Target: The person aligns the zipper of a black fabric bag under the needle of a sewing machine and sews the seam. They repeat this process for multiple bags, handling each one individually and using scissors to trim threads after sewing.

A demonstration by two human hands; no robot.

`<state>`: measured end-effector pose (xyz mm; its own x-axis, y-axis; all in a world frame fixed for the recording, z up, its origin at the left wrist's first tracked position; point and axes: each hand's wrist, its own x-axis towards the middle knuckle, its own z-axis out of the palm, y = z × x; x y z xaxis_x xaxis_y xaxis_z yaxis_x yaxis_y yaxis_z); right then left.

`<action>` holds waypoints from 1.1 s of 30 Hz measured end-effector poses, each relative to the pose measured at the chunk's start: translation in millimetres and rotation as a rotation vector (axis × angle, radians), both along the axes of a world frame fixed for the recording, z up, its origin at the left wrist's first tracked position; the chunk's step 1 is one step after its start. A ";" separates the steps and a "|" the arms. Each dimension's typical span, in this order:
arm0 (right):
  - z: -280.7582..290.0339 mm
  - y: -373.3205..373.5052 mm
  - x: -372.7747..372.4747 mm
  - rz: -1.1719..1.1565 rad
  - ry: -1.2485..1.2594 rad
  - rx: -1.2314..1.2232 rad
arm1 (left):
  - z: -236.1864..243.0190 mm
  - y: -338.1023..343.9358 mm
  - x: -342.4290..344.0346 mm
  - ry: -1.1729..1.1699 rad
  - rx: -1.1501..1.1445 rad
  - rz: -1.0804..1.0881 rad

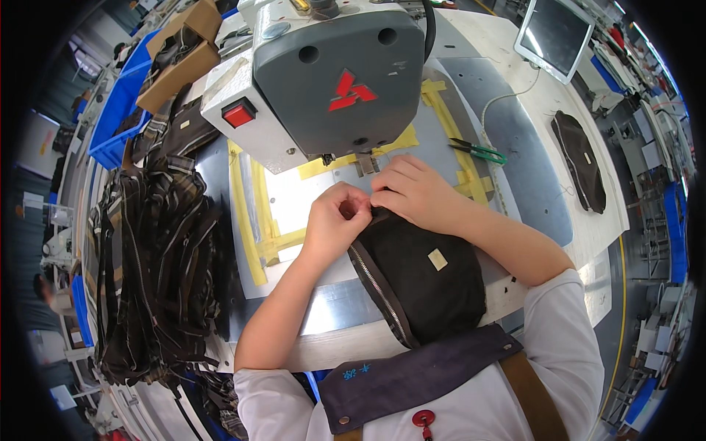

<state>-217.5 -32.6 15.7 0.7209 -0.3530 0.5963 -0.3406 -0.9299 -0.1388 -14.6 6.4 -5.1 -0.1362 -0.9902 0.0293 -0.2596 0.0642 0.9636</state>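
Note:
My left hand [334,220] pinches the top corner of a dark fabric pouch [448,294], thumb and fingertips pressed together. Right beside it, my right hand [412,191] has its fingers curled over the same top edge. Between my arms the pouch hangs down toward my body, a metal zipper [381,294] along its left side and a small cream label [437,259] on its face. Just beyond my fingers is the presser foot [366,163] of a large grey and white sewing machine [338,88]. My fingers hide the gripped corner.
Green-handled snips [482,151] lie right of the machine. Another dark pouch [579,162] rests farther right, below a tablet screen [555,37]. Dark zippered fabric pieces [154,272] are heaped at left, near a blue bin [110,151] and a cardboard box [173,77]. Yellow tape [257,213] marks the metal plate.

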 end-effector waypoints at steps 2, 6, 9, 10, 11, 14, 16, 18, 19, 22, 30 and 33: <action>2.1 4.6 -2.5 0.013 0.020 -0.064 | -2.4 -0.3 0.4 0.001 -0.027 0.046; -0.3 4.8 -3.3 0.026 -0.023 -0.017 | 2.9 -0.3 -0.1 0.066 0.028 0.066; 2.4 2.9 -0.4 0.036 -0.024 0.109 | 2.4 -0.6 0.1 0.068 0.026 0.035; 4.0 1.4 0.8 0.016 -0.005 0.143 | 1.7 -0.5 1.1 0.054 0.019 0.027; 4.8 0.7 1.6 -0.005 0.014 0.177 | 1.0 -0.2 1.8 0.040 0.012 0.019; 6.1 3.3 -1.1 -0.004 0.048 0.110 | 2.6 0.6 -0.9 0.030 -0.014 0.073; 6.4 9.0 -2.7 0.016 0.041 0.035 | 1.5 0.7 -1.2 0.063 -0.005 0.069; 6.0 10.0 -3.1 0.001 0.029 0.032 | 0.5 0.1 -1.1 0.074 0.012 0.054; 5.4 8.2 -2.6 -0.023 0.021 0.065 | 0.3 -0.6 -0.4 0.069 0.024 0.040; 3.3 6.1 -1.3 -0.073 0.001 0.119 | 0.2 -2.2 3.1 0.204 0.053 -0.042; 0.5 8.2 -3.9 -0.175 -0.085 0.092 | 6.6 1.7 3.0 -0.001 -0.014 -0.024; -5.2 13.2 -2.3 -0.138 -0.028 -0.141 | 2.3 1.3 -0.3 -0.007 -0.042 0.096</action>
